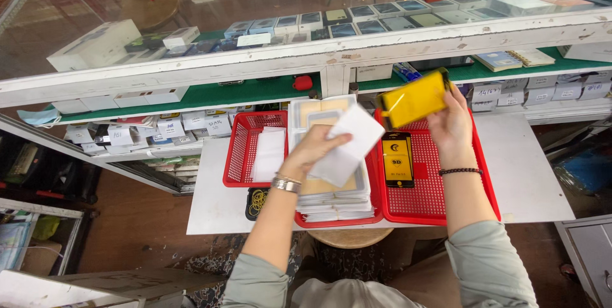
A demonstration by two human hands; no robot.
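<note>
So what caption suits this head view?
Left hand holds a white flat sleeve, right hand a yellow flat packet, above red plastic mesh baskets.

A glossy yellow plastic packet (413,99) and a matt white paper sleeve (347,145) are seen above meshed red plastic baskets (446,209); the shelf frame (331,53) is chipped painted wood.

Three baskets abreast on the board (523,174) — stacked sleeves (335,199) in the middle basket (338,222), shelves (255,91) at twelve o'clock.
</note>
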